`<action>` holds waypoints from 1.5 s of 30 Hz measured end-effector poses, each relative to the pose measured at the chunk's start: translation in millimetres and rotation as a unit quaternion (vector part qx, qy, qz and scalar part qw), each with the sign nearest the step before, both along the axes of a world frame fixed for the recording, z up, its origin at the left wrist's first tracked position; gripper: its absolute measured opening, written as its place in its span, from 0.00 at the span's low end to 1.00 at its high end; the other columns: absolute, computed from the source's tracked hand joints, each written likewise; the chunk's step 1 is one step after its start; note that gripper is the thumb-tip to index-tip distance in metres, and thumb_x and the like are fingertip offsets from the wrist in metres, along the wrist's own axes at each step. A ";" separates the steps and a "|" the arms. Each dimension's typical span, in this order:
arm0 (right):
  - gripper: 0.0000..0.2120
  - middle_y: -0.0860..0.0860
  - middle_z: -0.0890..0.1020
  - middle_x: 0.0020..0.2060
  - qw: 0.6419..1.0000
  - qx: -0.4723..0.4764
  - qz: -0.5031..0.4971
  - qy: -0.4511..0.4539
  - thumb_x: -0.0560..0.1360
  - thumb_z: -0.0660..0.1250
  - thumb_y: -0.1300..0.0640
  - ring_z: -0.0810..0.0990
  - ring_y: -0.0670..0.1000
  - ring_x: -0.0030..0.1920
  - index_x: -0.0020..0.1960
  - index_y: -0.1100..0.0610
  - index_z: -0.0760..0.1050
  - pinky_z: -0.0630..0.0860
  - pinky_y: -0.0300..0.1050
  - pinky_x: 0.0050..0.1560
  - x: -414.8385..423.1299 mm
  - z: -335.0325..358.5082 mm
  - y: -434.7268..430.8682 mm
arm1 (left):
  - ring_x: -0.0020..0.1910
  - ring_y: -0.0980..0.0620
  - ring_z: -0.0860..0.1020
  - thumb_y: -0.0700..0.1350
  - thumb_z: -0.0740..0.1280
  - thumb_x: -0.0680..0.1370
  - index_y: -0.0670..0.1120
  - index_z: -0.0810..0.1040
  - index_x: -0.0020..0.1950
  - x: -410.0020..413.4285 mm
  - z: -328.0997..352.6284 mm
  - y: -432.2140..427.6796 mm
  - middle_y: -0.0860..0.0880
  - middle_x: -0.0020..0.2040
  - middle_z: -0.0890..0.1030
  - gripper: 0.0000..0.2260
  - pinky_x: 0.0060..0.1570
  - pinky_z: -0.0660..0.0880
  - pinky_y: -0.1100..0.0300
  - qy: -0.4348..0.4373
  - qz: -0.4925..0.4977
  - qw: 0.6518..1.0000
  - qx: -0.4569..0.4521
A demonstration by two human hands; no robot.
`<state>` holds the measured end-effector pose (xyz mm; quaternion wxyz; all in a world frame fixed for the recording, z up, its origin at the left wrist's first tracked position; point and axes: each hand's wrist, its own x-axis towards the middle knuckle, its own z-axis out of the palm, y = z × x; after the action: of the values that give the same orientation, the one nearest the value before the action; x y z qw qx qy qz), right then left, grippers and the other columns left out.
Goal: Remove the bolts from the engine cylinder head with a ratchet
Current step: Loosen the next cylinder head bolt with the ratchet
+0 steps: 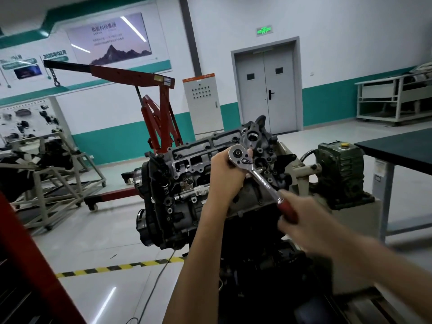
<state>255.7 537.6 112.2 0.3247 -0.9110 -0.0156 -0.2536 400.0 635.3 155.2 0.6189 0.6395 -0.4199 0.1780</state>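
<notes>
Centre frame, the left hand (224, 176) grips the head of a chrome, red-handled ratchet (264, 181) at the dark grey metal engine cylinder head (187, 160). The blurred right hand (301, 218) grips the handle. Upper-left wall lettering (55, 54) reads "2025年02月".

Read "2025年02月" on wall panel (55, 53). Noted Chinese heading on mountain poster (109, 38), too blurred to transcribe. Noted green lit sign (264, 31) above double door (265, 90), characters unreadable. Found stickers on red hoist arm (131, 74) and orange strip on cabinet (203, 106) illegible.
</notes>
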 end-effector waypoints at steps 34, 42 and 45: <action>0.08 0.49 0.71 0.26 0.969 0.227 -0.038 -0.091 0.71 0.67 0.65 0.72 0.40 0.22 0.45 0.55 0.69 0.64 0.26 0.23 19.1 -36.1 79.8 | 0.28 0.60 0.60 0.41 0.67 0.79 0.52 0.61 0.30 -6.1 -6.1 -3.5 0.58 0.25 0.63 0.21 0.30 0.59 0.65 0.001 0.020 0.999 -0.041; 0.13 0.47 0.74 0.28 0.999 -0.027 0.009 0.024 0.69 0.67 0.68 0.74 0.41 0.24 0.44 0.51 0.71 0.71 0.33 0.28 -6.8 9.6 -15.0 | 0.27 0.59 0.62 0.37 0.68 0.76 0.50 0.64 0.27 0.5 4.3 0.5 0.58 0.23 0.66 0.21 0.30 0.62 0.63 -0.008 -0.007 0.999 0.048; 0.09 0.48 0.76 0.29 0.983 -0.181 -0.016 0.030 0.71 0.66 0.66 0.75 0.44 0.26 0.46 0.54 0.72 0.73 0.38 0.30 -3.8 45.0 -57.5 | 0.28 0.56 0.61 0.32 0.66 0.75 0.41 0.67 0.28 1.5 8.0 -0.4 0.54 0.25 0.67 0.16 0.31 0.60 0.59 -0.011 -0.009 0.996 0.091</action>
<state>252.0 480.1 157.1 0.1505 -0.9621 -0.0366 -0.2244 401.5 634.9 163.2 0.5551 0.6872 -0.4471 0.1400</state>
